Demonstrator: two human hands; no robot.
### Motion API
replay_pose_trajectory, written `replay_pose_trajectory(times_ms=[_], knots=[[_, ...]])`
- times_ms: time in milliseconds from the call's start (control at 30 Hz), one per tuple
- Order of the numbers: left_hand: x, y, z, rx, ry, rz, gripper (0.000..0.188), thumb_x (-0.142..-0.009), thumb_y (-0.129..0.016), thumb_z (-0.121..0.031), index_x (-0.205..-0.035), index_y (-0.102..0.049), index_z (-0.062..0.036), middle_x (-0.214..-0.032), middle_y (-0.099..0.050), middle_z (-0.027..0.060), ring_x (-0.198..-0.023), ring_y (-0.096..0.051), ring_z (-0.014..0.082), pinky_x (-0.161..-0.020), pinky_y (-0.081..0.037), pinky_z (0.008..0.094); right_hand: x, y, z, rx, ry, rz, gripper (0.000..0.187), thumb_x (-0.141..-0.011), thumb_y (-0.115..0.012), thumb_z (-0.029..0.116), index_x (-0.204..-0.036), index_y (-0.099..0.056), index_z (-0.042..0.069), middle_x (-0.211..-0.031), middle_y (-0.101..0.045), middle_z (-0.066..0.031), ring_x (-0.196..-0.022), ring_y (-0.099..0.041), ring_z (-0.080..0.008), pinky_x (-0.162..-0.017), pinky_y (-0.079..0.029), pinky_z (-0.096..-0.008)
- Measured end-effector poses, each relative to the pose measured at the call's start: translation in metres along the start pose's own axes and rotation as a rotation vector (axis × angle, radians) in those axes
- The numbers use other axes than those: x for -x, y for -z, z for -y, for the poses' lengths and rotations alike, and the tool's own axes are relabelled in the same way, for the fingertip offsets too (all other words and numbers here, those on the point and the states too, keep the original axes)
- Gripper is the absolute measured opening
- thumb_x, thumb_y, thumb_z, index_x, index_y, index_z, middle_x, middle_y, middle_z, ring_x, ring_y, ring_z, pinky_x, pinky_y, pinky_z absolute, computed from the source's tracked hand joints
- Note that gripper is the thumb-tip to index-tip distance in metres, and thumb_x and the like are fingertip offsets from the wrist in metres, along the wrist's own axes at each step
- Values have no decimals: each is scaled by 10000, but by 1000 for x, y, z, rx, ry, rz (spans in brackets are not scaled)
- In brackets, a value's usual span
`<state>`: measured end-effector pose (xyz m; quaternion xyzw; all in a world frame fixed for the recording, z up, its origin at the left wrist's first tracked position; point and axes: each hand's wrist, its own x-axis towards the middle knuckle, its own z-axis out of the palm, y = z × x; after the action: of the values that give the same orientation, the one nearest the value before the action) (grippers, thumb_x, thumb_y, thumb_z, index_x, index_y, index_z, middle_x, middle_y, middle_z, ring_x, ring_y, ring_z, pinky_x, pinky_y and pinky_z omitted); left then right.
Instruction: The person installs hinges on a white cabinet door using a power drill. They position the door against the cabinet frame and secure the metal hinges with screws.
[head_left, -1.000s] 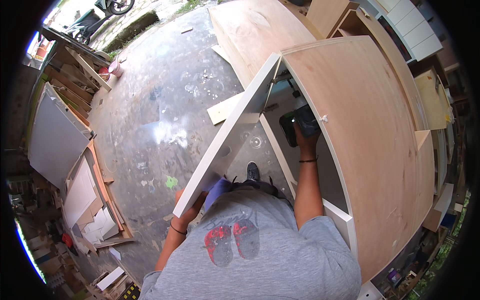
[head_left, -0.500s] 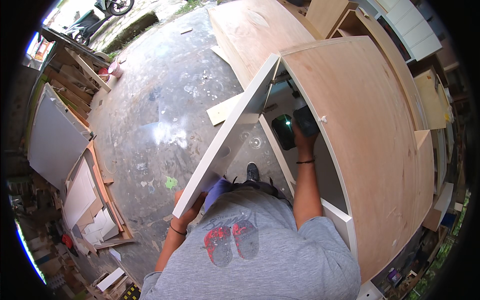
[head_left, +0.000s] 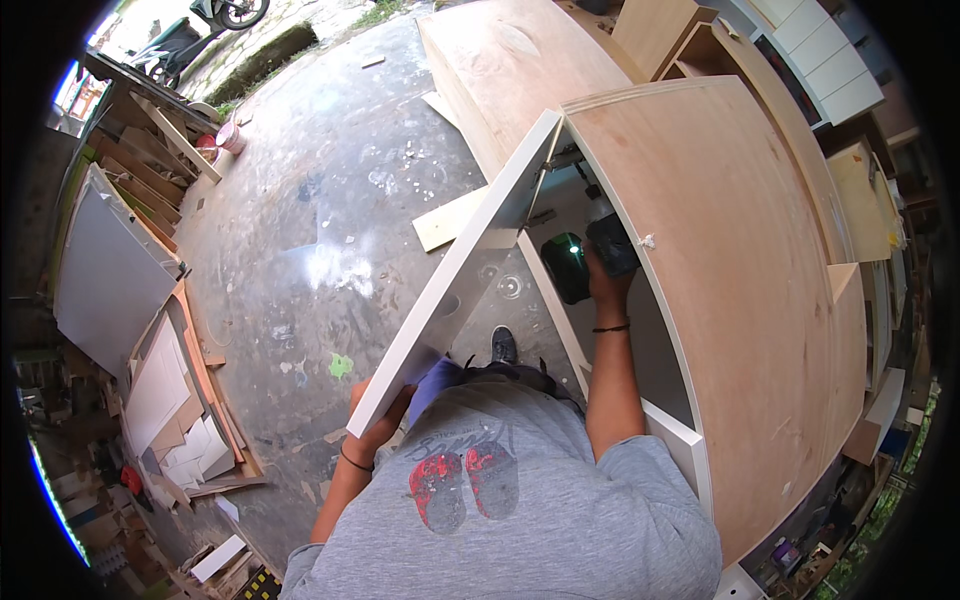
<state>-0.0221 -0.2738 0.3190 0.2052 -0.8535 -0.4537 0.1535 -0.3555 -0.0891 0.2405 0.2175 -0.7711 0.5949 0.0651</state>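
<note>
Hands: two. Left hand (head_left: 378, 408) grips the near end of the door (head_left: 462, 270), fingers wrapped around its lower edge. Right hand (head_left: 603, 283) is closed round the drill (head_left: 590, 258).
Door: one, white, open and slanting out from the cabinet (head_left: 740, 250); hinged at its far end.
Drill: one, dark with a green light, inside the cabinet opening, near the hinges (head_left: 562, 160).
Cabinet: one in hand, plywood top, white inside; more plywood units stand beyond it.
Offcut: one pale plank (head_left: 447, 220) on the floor (head_left: 320, 200), partly behind the door.
Shoe: one (head_left: 504, 345) visible on the floor.
Hidden: left fingertips behind the door edge; drill tip and its contact point cannot be made out; hinge count unclear; picture rim bends and cuts off the surroundings.
</note>
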Motion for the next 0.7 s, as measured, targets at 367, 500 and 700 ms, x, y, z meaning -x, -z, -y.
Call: replay_pose_trajectory(times_ms=[367, 500, 700], knots=[[-2, -2, -4, 39, 25, -26, 133, -757, -682, -51, -860, -620, 5, -695, -618, 124, -586, -594, 206, -546, -454, 306, 3, -4, -8, -98, -81, -10, 252, -723, -685, 68, -965, -642, 12, -902, -654, -71, -859, -615, -191, -794, -468, -334], [-1, 0, -3, 16, 43, -2, 135, -754, -683, -47, -861, -620, 6, -707, -619, 126, -599, -597, 207, -557, -458, 305, 2, -5, -3, -84, -68, -43, 258, -726, -676, 66, -977, -645, 15, -915, -658, -69, -862, -620, -179, -797, -468, -320], [0, 0, 1, 39, 38, -7, 137, -755, -685, -46, -862, -616, 5, -714, -618, 124, -601, -597, 209, -556, -456, 304, -1, -5, 3, -79, -55, -15, 254, -725, -672, 72, -972, -646, 18, -918, -659, -75, -883, -619, -186, -806, -466, -331]])
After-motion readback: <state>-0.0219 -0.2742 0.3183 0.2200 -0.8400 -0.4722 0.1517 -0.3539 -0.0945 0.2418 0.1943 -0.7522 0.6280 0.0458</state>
